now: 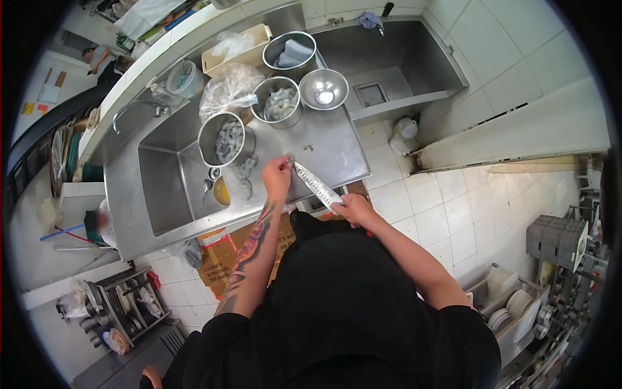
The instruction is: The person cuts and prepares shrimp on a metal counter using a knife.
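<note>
My right hand [355,211] is closed round the handle of a large kitchen knife [315,184], whose dimpled blade slants up and left across the steel counter. Its tip is close to the fingers of my left hand [277,174], which pinch a small greyish shrimp [291,157], partly hidden by the fingertips. Left of that hand, a heap of raw shrimp [240,184] lies on the counter beside a yellow round object [221,192]. A steel pot [206,154] with shrimp stands just behind the heap, and a second steel pot [297,117] behind it also holds shrimp.
A steel sink basin [165,188] lies left, a deeper sink [414,48] back right. Along the back stand a clear plastic bag [228,91], a steel bowl [324,89], a pot with grey-blue contents [293,53] and a cream tray [240,48]. A person [102,61] is far left.
</note>
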Available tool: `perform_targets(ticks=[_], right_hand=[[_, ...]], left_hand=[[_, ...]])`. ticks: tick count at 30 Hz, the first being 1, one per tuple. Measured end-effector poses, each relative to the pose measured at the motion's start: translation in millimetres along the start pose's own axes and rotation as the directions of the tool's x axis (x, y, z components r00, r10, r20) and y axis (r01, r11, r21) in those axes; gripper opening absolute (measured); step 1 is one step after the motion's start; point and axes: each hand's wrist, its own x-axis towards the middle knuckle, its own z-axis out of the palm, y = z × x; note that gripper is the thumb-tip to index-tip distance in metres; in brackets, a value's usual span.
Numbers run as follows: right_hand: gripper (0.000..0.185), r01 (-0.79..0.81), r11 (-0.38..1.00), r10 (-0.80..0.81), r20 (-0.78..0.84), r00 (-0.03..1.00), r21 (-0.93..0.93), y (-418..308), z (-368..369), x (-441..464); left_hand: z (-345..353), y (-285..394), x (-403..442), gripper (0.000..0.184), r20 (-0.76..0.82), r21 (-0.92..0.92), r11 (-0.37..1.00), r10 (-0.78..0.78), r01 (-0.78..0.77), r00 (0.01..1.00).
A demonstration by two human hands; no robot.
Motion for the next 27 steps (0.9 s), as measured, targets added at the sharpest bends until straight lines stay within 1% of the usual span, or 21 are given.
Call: perform_targets(ticks=[5, 7, 8, 9, 10, 11, 12, 13, 15, 20, 22, 25, 27], right_hand=[[0.045, -0.011, 0.998, 0.013, 0.030, 0.999, -0.063, -2.9, -6.2, -6.2], [0.045, -0.010, 0.997, 0.014, 0.043, 0.999, -0.081, 4.9, -13.7, -10.0], [0.046, -0.034, 0.998, 0.035, 0.010, 0.999, -0.056, 15.2, -16.7, -8.1], [0.047, -0.058, 0.998, 0.057, -0.022, 0.998, -0.032, 17.2, -19.0, -8.5], [0.047, -0.059, 0.998, 0.058, -0.021, 0.998, -0.035, 18.2, -20.1, -8.1], [0.046, -0.047, 0.997, 0.043, -0.056, 0.998, -0.062, 18.8, -21.4, -7.3], [0.046, -0.035, 0.996, 0.027, -0.090, 0.996, -0.088, 17.3, -22.5, -7.9], [0.046, -0.035, 0.996, 0.027, -0.091, 0.996, -0.088, 14.7, -21.0, -8.1], [0.046, 0.051, 0.992, -0.058, -0.062, 0.996, -0.113, 6.6, -14.6, -7.1], [0.046, 0.071, 0.985, -0.082, -0.063, 0.995, -0.160, -3.7, -9.2, -11.4], [0.047, 0.073, 0.983, -0.085, -0.070, 0.994, -0.166, -3.9, -7.7, -11.6], [0.047, 0.064, 0.981, -0.076, -0.058, 0.995, -0.186, -7.6, -7.8, -13.7], [0.047, 0.057, 0.971, -0.075, -0.066, 0.995, -0.234, -10.6, -9.9, -18.5]], left_hand=[[1.5, -3.9, 0.0, 0.028, -0.016, -0.020, 0.999, -0.043, 0.043, 0.999], [1.0, -2.7, 0.4, 0.030, -0.012, -0.040, 0.998, -0.053, 0.053, 0.999], [1.2, -2.2, 0.3, 0.030, -0.012, -0.042, 0.998, -0.054, 0.053, 0.998], [-1.2, 3.0, 0.0, 0.032, 0.012, -0.065, 0.993, -0.100, 0.101, 0.995], [-2.7, 6.6, -0.8, 0.035, 0.037, -0.088, 0.985, -0.146, 0.149, 0.989], [-2.3, 6.6, -1.3, 0.035, 0.036, -0.089, 0.985, -0.148, 0.150, 0.988], [-1.2, 4.7, -1.2, 0.037, 0.030, -0.090, 0.988, -0.125, 0.127, 0.992], [-0.2, 3.1, -0.8, 0.039, 0.023, -0.091, 0.991, -0.101, 0.103, 0.995], [1.7, 0.2, 0.0, 0.039, 0.023, -0.096, 0.991, -0.093, 0.094, 0.995], [6.2, -8.5, 0.9, 0.038, 0.010, -0.085, 0.994, -0.067, 0.068, 0.998], [8.1, -12.1, 1.1, 0.036, -0.020, -0.031, 0.999, -0.017, 0.017, 1.000], [9.6, -13.1, 1.0, 0.033, -0.030, -0.044, 0.999, -0.022, 0.021, 0.999], [10.9, -12.1, 1.3, 0.033, -0.037, -0.038, 0.999, -0.022, 0.020, 0.999]])
